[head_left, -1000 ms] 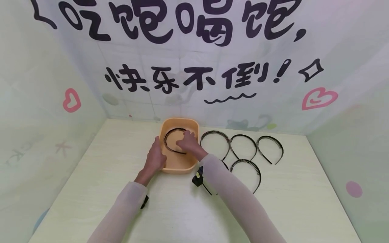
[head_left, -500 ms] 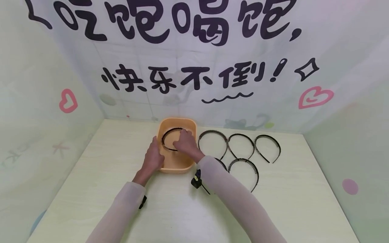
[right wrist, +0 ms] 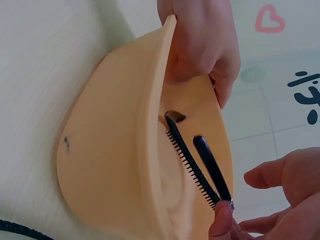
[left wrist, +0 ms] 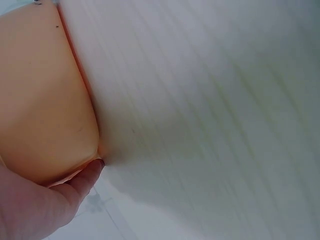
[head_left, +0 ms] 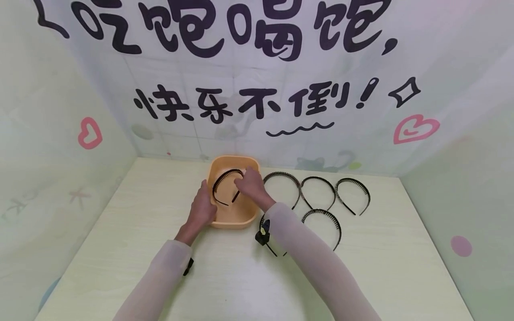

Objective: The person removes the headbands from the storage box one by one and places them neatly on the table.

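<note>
A black toothed headband [head_left: 218, 180] is inside a peach plastic bin [head_left: 233, 225]. My right hand [head_left: 252, 183] pinches the headband at its curve, over the bin's right side. In the right wrist view, the toothed headband [right wrist: 189, 159] slants across the bin's opening, with fingertips of my right hand [right wrist: 280, 200] at its near end and the thumb spread apart from it. My left hand [head_left: 201, 206] grips the bin's left wall. The left wrist view shows the left hand [left wrist: 45, 207] at the bin's edge [left wrist: 45, 100].
Right of the bin, a back row holds a toothed headband [head_left: 290, 176], a thinner headband [head_left: 319, 178] and another toothed headband [head_left: 355, 180]. In front lie one more toothed headband [head_left: 339, 229] and one partly under the right sleeve. A printed wall sheet [head_left: 225, 142] stands behind.
The headband in the bin has turned and tilted, so both its ends now point toward the front. My right hand has shifted slightly right; the left hand keeps its grip.
</note>
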